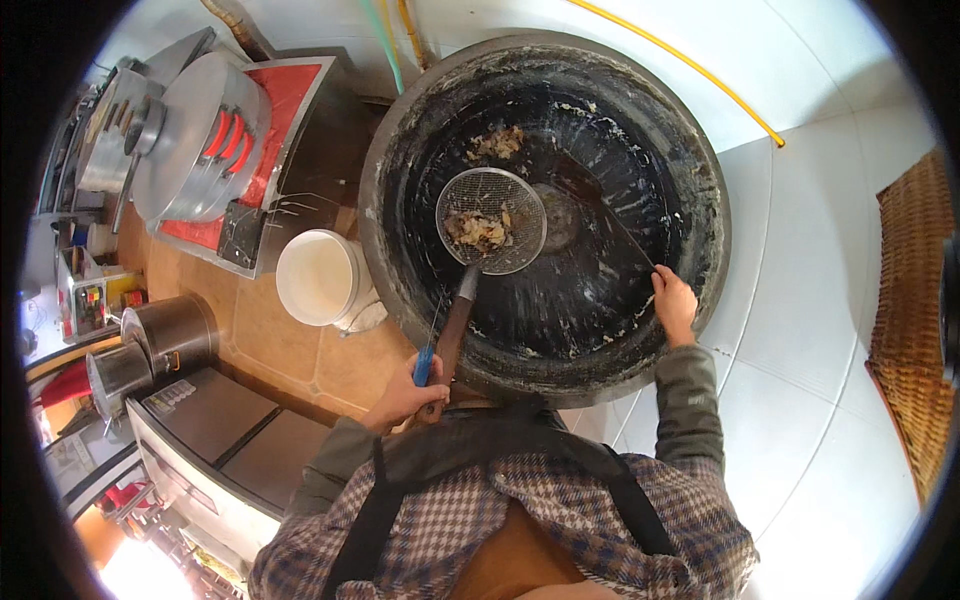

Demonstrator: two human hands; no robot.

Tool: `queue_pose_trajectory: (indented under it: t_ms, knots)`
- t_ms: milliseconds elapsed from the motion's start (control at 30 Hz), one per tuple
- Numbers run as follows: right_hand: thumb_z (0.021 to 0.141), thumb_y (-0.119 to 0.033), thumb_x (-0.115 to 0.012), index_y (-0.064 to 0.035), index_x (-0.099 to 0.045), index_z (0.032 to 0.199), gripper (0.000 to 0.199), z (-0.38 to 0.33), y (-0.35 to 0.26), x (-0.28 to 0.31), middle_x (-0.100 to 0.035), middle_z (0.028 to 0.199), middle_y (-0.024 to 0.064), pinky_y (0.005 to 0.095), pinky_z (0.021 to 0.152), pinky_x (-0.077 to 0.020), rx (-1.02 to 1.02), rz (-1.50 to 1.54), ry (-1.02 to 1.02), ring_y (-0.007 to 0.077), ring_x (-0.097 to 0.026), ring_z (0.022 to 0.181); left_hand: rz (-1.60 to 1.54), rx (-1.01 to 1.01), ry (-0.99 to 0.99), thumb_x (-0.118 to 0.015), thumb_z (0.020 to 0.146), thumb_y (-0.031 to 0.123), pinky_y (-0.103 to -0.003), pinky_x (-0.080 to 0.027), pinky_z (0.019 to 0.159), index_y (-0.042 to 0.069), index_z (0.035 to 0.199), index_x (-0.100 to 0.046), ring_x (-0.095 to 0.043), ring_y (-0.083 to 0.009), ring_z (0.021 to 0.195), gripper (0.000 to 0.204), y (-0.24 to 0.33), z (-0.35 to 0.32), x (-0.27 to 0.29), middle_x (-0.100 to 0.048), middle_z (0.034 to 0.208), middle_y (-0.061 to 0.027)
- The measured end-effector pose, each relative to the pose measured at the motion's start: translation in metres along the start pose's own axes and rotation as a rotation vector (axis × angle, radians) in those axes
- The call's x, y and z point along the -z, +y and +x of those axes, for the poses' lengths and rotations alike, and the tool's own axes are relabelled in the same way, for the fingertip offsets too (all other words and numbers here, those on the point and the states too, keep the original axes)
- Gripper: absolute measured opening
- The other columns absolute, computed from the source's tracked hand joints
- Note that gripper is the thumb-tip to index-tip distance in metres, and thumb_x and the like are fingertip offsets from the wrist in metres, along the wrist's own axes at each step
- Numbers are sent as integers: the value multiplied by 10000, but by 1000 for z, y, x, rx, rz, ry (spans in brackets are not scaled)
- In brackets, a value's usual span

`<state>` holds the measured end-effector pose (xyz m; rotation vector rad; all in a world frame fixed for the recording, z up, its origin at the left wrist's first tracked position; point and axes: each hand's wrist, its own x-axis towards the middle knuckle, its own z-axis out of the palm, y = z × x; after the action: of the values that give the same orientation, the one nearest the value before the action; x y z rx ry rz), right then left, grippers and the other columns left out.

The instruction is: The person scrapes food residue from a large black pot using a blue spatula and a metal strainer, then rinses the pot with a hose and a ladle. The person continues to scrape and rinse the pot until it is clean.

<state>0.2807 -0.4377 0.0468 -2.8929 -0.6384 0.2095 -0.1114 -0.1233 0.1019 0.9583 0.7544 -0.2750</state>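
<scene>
Holding scraps above the wok [690, 150], the strainer [491, 220] in the clamped left hand [405, 397] could tip and spill them, while the right hand [675, 303] grips a spatula [600, 200].

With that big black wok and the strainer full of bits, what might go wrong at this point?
1. The round wire-mesh strainer, gripped by the left hand far back on its long handle, holds pale food scraps above the large black wok; a tilt might spill them back.
2. The right hand, holding the dark long-handled spatula, sits just inside the wok's rim; if the wok is hot, it might get burned.
3. The white plastic bucket stands beside the wok, so drips may miss it.
</scene>
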Motion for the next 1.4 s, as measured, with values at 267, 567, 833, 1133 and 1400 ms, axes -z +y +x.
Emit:
queue_pose_trajectory:
  t_ms: [267,567,833,1133,1400]
  knots:
    - [905,-343,-627,-78,-721,1052,317,173,8,-107,-700,985,179,500,793,-506,-113,43,-413,392,-650,930,128,8,88,-697,793,-52,-293,-531,639,56,933,-454,-658,-160,744,301,-11,1,0,-527,804,-41]
    - [904,-281,-675,1,-709,1014,304,144,-85,-279,-716,838,48,310,697,-482,-154,830,-405,131,-604,751,-109,0,90,-722,789,-44,-302,-535,664,46,952,-482,-664,-165,749,304,-11,13,-7,-578,822,-44]
    - [906,-354,-655,-104,-713,1057,298,159,-88,-198,-718,938,113,368,740,-520,204,724,-83,262,-688,862,-123,-41,147,-699,793,-51,-317,-531,635,52,919,-470,-658,-190,714,281,7,27,-6,-544,763,-28]
    - [837,-243,-700,-178,-668,980,160,123,-59,-52,-464,687,16,357,579,-438,789,-180,456,210,-537,670,-279,-135,145,-700,773,-79,-331,-529,614,57,907,-459,-658,-216,676,308,6,48,-6,-543,752,-42]
    - [902,-359,-622,-145,-719,942,239,115,-2,-58,-686,795,113,428,681,-519,192,-207,-81,312,-667,806,-223,-109,152,-711,763,-69,-320,-536,638,46,938,-474,-661,-203,712,316,-4,44,-5,-544,820,-47]
